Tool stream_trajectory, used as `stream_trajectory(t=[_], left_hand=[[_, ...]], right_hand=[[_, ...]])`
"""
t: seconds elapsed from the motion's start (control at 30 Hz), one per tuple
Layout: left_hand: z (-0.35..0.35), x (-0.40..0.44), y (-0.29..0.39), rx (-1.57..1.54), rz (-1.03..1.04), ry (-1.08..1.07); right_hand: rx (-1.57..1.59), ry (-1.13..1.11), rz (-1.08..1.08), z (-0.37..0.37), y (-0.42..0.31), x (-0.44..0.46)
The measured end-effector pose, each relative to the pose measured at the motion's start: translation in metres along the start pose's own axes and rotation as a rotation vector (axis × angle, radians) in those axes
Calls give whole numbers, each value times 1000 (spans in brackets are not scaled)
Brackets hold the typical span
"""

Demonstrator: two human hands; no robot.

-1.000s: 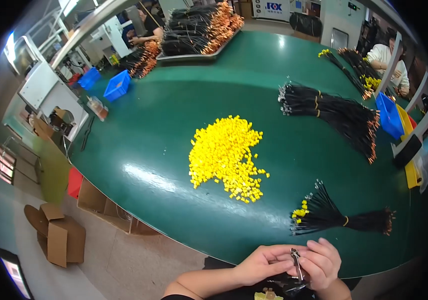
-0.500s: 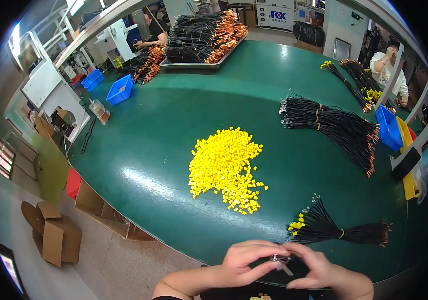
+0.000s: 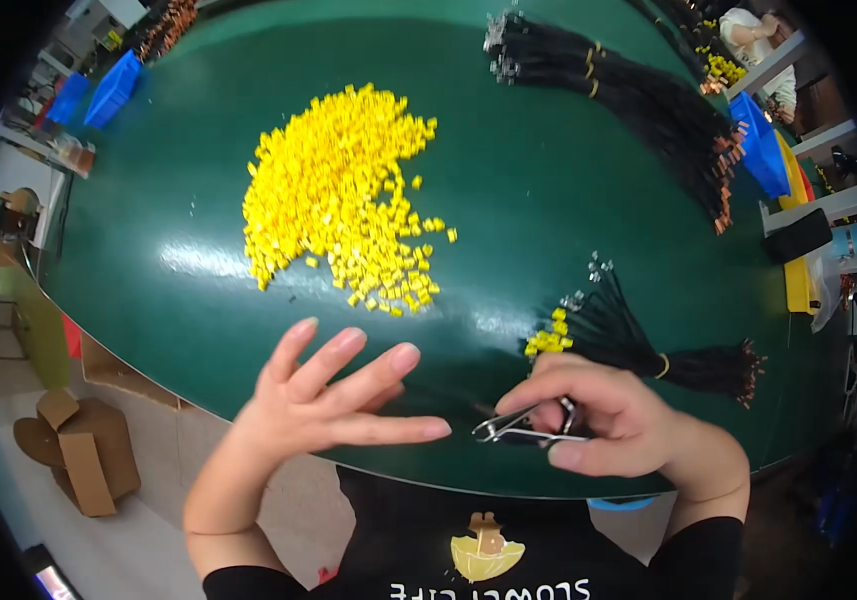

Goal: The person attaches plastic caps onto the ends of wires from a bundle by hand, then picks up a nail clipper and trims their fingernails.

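At a glossy green table (image 3: 509, 170), right hand (image 3: 621, 412) holding clippers (image 3: 497, 429), box (image 3: 99, 450) on floor (image 3: 164, 475)

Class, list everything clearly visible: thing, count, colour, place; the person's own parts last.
Table: one, green, centre
Small pieces: too many to count, yellow, heaped left of centre
Nearer wire bundles: two, black, table's right side
Distant wires: count unclear, coppery ends, upper left
Clipper-like tool: one, silver, in the right hand
Blue bins: three, blue, two upper left, one upper right
Yellow bin: one, yellow, right edge
Cardboard boxes: two, brown, lower left
Co-worker: one, white clothing, top right
Shirt: one, black, bottom centre
Left hand: one, bare, left of centre, fingers spread
Right hand: one, bare, right of centre
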State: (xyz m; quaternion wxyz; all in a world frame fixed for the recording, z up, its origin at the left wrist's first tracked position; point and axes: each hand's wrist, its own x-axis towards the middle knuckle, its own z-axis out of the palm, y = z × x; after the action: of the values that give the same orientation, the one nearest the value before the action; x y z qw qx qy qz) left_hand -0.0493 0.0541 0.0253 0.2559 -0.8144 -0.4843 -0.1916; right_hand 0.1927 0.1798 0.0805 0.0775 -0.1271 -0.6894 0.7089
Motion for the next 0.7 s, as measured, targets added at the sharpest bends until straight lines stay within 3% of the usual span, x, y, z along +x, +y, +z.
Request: stream_trajectory(t=[0.07, 0.17, 0.7], left_hand=[[1, -8, -3, 47, 33, -25], [3, -12, -4, 178, 125, -46], [9, -9, -2, 277, 169, 64]], right_hand=[[19, 18, 35, -3, -4, -1], [-53, -15, 256, -4, -15, 4], [35, -61, 320, 0, -15, 17]])
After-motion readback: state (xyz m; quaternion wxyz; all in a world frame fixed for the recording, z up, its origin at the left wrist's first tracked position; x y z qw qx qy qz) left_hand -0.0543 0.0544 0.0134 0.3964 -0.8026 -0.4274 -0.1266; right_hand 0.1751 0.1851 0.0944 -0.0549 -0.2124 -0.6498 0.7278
